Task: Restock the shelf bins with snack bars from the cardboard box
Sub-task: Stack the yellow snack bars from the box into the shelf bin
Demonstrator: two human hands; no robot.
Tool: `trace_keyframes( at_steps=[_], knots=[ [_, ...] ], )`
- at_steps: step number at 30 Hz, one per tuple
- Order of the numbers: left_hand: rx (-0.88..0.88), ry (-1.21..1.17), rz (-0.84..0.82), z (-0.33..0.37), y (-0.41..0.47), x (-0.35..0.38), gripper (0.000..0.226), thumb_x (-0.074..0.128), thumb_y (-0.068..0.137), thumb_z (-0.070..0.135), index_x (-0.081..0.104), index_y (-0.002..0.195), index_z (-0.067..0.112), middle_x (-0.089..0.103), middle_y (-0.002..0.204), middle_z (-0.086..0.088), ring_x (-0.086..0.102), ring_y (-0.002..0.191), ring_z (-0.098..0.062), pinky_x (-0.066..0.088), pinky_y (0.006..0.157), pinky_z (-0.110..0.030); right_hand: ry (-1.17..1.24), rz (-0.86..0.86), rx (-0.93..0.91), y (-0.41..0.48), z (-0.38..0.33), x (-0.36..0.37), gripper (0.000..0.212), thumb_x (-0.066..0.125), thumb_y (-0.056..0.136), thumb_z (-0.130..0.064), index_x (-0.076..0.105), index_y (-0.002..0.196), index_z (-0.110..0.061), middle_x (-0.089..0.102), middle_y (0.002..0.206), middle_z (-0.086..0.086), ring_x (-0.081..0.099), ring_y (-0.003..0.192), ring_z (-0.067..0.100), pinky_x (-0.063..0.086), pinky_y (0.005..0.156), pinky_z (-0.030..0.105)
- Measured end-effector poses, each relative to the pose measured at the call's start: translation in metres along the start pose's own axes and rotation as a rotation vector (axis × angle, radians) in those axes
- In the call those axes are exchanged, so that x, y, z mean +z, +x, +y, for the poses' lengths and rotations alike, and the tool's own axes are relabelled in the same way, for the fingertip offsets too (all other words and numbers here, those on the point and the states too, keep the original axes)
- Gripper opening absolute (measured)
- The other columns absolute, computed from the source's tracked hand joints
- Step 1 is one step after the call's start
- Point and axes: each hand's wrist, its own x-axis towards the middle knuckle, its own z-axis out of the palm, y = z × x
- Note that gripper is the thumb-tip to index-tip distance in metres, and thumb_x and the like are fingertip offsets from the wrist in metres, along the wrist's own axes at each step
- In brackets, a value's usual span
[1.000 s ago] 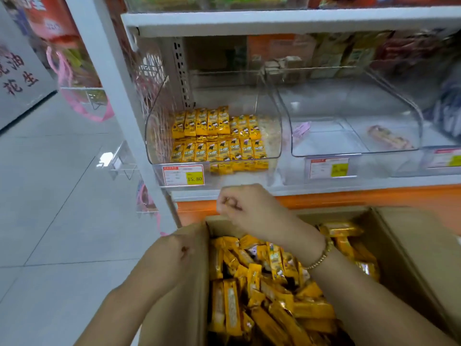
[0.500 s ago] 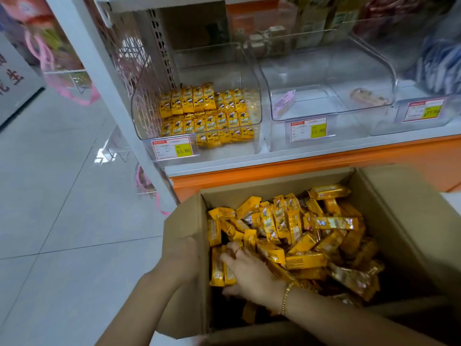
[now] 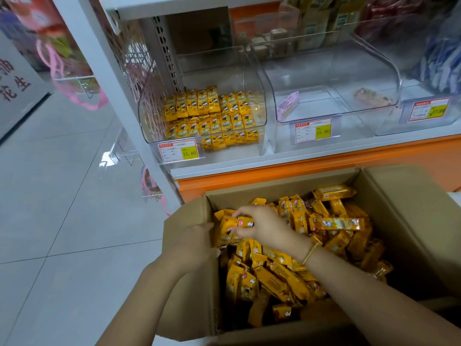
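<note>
Head view: right grip (image 3: pixel 264 226) pinches one snack bar (image 3: pixel 245 222) atop the loose heap (image 3: pixel 274 278) inside the cardboard box (image 3: pixel 411 208). Left grip (image 3: pixel 192 245) curls over the box wall just beside it, steadying. Judgement: gather several bars flat and aligned before lifting, since the wrappers look slippery. The shelf bin (image 3: pixel 259 96), above and ahead of the grip, holds part rows. Its raised clear front and price tag (image 3: pixel 178 151) obstruct a low entry. The neighbouring bin (image 3: pixel 336 83), further right, looks nearly bare.
</note>
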Motion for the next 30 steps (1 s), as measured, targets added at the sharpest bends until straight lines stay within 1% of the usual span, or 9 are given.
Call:
trace_keyframes(
  at_steps=[3,5,10,14,17,20,23,27,30],
  knots=[
    [0.066,-0.203,0.020,-0.003,0.000,-0.014,0.081,0.064,0.063,0.065,0.052,0.133,0.027,0.058,0.130,0.005,0.053,0.121,-0.016,0.040,0.104,-0.033,0.172,-0.059,-0.017,-0.001,-0.013,-0.043,0.021,0.066,0.088,-0.034,0.067,0.098,-0.016,0.057,0.071,-0.013,0.051,0.057,-0.003,0.037,0.054,0.011],
    [0.132,-0.294,0.016,-0.007,0.000,-0.022,0.071,0.059,0.054,0.074,0.066,0.111,0.031,0.068,0.110,0.008,0.061,0.107,-0.013,0.047,0.097,-0.038,0.269,-0.044,-0.031,-0.003,-0.019,-0.067,0.021,0.063,0.090,-0.033,0.067,0.087,-0.013,0.058,0.066,-0.010,0.050,0.053,0.002,0.039,0.054,0.016],
    [0.191,-0.865,-0.126,0.011,-0.010,-0.035,0.042,0.068,0.078,0.029,0.063,0.116,0.012,0.070,0.109,-0.007,0.068,0.100,-0.021,0.054,0.091,-0.033,0.464,0.014,-0.020,-0.004,-0.029,-0.098,0.045,0.065,0.076,-0.051,0.069,0.085,-0.007,0.066,0.075,0.009,0.054,0.063,0.019,0.040,0.061,0.033],
    [0.187,-1.035,-0.028,0.027,-0.015,-0.038,0.040,0.070,0.074,0.020,0.064,0.112,0.010,0.072,0.103,-0.010,0.070,0.093,-0.023,0.058,0.080,-0.030,0.534,0.070,-0.013,-0.002,-0.039,-0.107,0.025,0.064,0.086,-0.038,0.070,0.081,-0.014,0.069,0.079,0.006,0.055,0.062,0.016,0.044,0.063,0.030],
    [0.222,-1.028,0.249,0.037,-0.016,-0.043,0.025,0.072,0.076,0.012,0.069,0.101,0.008,0.075,0.088,-0.006,0.071,0.078,-0.015,0.058,0.068,-0.023,0.624,0.195,-0.046,0.005,-0.055,-0.107,0.017,0.066,0.086,-0.035,0.068,0.089,-0.018,0.072,0.086,0.003,0.060,0.070,0.017,0.049,0.064,0.028],
    [0.259,-0.985,0.580,0.042,-0.017,-0.055,0.014,0.074,0.076,0.009,0.072,0.089,0.012,0.074,0.074,0.003,0.070,0.067,-0.008,0.055,0.059,-0.018,0.814,0.353,-0.003,0.015,-0.080,-0.097,0.040,0.075,0.078,-0.031,0.050,0.105,-0.016,0.067,0.101,0.009,0.068,0.081,0.020,0.057,0.073,0.034],
    [0.254,-0.747,0.873,0.043,-0.017,-0.068,0.006,0.076,0.077,0.020,0.072,0.081,0.020,0.072,0.067,0.006,0.068,0.065,-0.009,0.054,0.063,-0.026,0.765,0.414,-0.030,0.025,-0.107,-0.080,0.058,0.082,0.070,-0.033,0.040,0.108,-0.018,0.059,0.103,0.004,0.068,0.088,0.014,0.058,0.079,0.036],
    [0.229,-0.573,1.071,0.042,-0.008,-0.085,0.012,0.072,0.080,0.029,0.070,0.085,0.019,0.070,0.066,0.003,0.066,0.065,-0.011,0.054,0.067,-0.038,0.661,0.452,-0.105,0.038,-0.137,-0.076,0.057,0.082,0.073,-0.025,0.037,0.107,-0.014,0.049,0.090,-0.011,0.060,0.076,0.011,0.048,0.061,0.013],
    [0.256,-0.507,1.069,0.040,0.004,-0.098,0.023,0.069,0.079,0.038,0.068,0.094,0.021,0.069,0.072,0.010,0.063,0.068,-0.005,0.054,0.070,-0.032,0.520,0.455,-0.083,0.058,-0.150,-0.089,0.054,0.078,0.075,-0.027,0.036,0.107,-0.015,0.044,0.085,-0.015,0.053,0.076,0.009,0.045,0.064,0.019]
  ],
)
